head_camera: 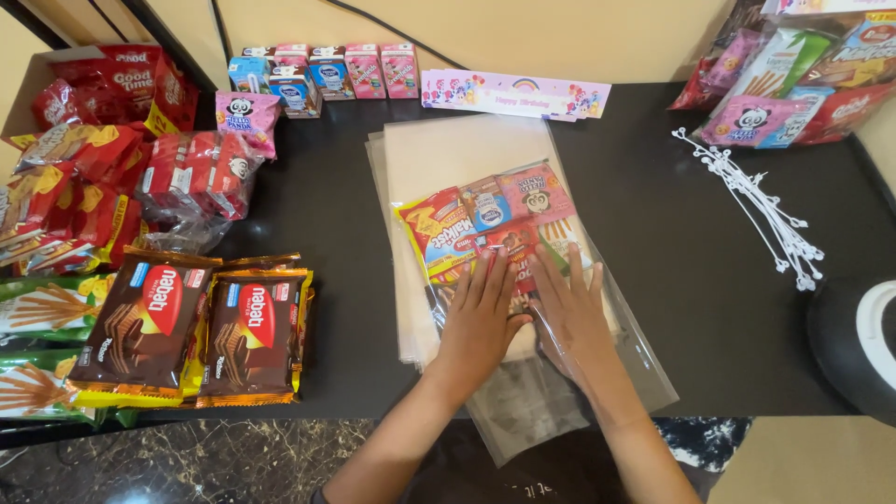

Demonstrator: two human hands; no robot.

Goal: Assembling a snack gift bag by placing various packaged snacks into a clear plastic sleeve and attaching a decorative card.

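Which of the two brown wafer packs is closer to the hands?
The right-hand brown wafer pack, the one nearer the table's middle. It lies closest to the left hand; the other brown wafer pack sits farther out, beside the green stick-snack packs.

Head camera looks steeply down, close over the black table [709, 308]

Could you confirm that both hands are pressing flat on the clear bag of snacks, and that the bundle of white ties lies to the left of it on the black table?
Not quite: the head view shows the white ties lying to the right of the clear bag of snacks, not the left. The rest holds: the left hand and the right hand both press flat on the bag, on the black table.
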